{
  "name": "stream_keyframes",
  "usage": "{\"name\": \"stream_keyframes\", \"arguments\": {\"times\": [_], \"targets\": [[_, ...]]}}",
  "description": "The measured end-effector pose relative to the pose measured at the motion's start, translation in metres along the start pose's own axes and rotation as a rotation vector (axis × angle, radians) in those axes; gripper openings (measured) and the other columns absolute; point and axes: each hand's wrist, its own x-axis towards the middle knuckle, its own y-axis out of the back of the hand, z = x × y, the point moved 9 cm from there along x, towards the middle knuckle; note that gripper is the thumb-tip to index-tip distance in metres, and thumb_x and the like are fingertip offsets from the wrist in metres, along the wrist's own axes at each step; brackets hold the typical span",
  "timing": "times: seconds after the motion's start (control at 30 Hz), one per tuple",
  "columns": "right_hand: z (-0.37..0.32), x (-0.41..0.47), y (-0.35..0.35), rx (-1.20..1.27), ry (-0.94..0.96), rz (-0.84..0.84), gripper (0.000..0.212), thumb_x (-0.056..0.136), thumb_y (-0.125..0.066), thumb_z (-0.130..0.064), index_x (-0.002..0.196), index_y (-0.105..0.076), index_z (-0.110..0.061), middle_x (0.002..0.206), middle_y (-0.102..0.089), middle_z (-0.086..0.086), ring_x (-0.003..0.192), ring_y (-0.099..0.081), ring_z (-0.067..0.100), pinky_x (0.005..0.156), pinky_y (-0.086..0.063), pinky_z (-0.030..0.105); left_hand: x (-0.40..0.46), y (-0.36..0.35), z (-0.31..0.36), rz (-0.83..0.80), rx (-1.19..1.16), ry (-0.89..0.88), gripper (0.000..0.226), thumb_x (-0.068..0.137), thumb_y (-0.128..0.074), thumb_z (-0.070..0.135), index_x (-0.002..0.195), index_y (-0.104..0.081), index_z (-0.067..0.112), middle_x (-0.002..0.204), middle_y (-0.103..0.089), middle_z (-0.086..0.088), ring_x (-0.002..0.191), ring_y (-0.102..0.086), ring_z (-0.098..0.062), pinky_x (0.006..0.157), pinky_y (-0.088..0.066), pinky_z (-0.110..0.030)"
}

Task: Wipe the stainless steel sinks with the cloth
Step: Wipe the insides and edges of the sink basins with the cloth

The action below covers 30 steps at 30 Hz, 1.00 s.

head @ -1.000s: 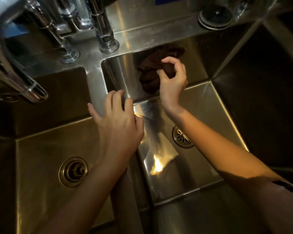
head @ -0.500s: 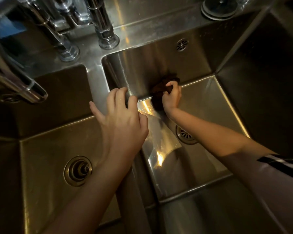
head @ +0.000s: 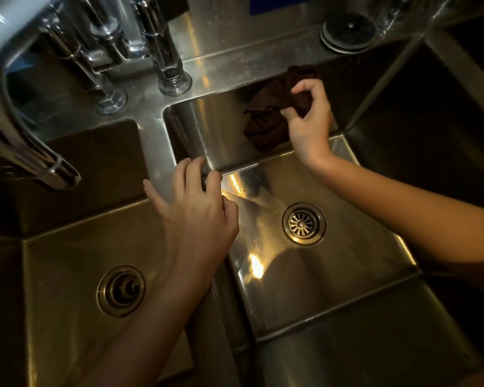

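Note:
Two stainless steel sinks lie side by side below me. The right sink (head: 361, 263) has a slotted drain (head: 303, 224); the left sink (head: 67, 263) has a round drain (head: 120, 291). A dark brown cloth (head: 266, 121) is bunched against the right sink's back wall. My right hand (head: 309, 121) is shut on the cloth's upper right part, high on that wall. My left hand (head: 196, 216) rests on the divider (head: 158, 152) between the sinks, fingers curled over its edge, holding nothing.
Chrome tap columns (head: 168, 60) stand on the ledge behind the divider, and a large spout (head: 34, 152) hangs over the left sink. A round black stopper (head: 347, 32) lies on the back ledge. A third dark basin (head: 444, 129) is at the far right.
My right hand has moved the cloth from the base of the back wall up to its top, further right. My left hand stays on the divider.

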Motion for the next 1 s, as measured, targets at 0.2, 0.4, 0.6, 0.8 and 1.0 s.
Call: {"name": "stream_keyframes", "arguments": {"times": [0.2,0.4,0.6,0.8,1.0], "targets": [[0.124,-0.014,-0.036,-0.095,-0.349,-0.091,0.037,0.074,-0.061,0.011,0.093,-0.05,-0.019,0.112,-0.055,0.012,0.109,-0.053,0.027,0.101,-0.042,0.035,-0.001,0.001,0.0,0.029,0.004,-0.018,0.027,0.088,-0.054,0.025,0.111,-0.059,0.013,0.136,-0.046,-0.009,0.135,-0.033,-0.024,0.109,-0.011,-0.069],[0.179,-0.029,-0.04,-0.161,-0.521,0.011,0.04,0.073,-0.056,0.011,0.091,-0.052,-0.024,0.103,-0.057,0.002,0.105,-0.057,0.025,0.092,-0.047,0.031,-0.001,0.0,0.0,0.047,0.012,-0.024,0.025,0.087,-0.054,0.024,0.109,-0.059,0.012,0.133,-0.048,-0.009,0.132,-0.036,-0.025,0.108,-0.013,-0.07],[0.135,-0.011,-0.017,-0.081,-0.363,0.025,0.034,0.074,-0.061,0.01,0.091,-0.053,-0.019,0.103,-0.057,0.003,0.108,-0.056,0.025,0.096,-0.044,0.027,-0.001,0.001,0.001,0.062,0.011,-0.029,0.031,0.085,-0.056,0.022,0.115,-0.056,0.013,0.131,-0.049,-0.009,0.13,-0.039,-0.026,0.107,-0.016,-0.07],[0.029,0.023,0.027,0.011,-0.133,-0.008,0.036,0.077,-0.064,0.002,0.088,-0.053,-0.031,0.1,-0.058,-0.012,0.102,-0.058,0.008,0.086,-0.05,0.02,-0.001,0.002,0.0,0.054,-0.024,-0.01,0.037,0.086,-0.058,0.02,0.122,-0.053,0.012,0.132,-0.049,-0.01,0.131,-0.038,-0.026,0.106,-0.016,-0.071],[0.011,0.04,0.045,0.085,-0.106,-0.032,0.036,0.077,-0.064,0.001,0.089,-0.054,-0.032,0.106,-0.06,-0.004,0.107,-0.06,0.012,0.09,-0.054,0.031,-0.001,0.002,0.0,0.034,-0.013,0.0,0.037,0.087,-0.056,0.021,0.123,-0.052,0.014,0.133,-0.048,-0.009,0.132,-0.037,-0.025,0.107,-0.014,-0.07]]}}
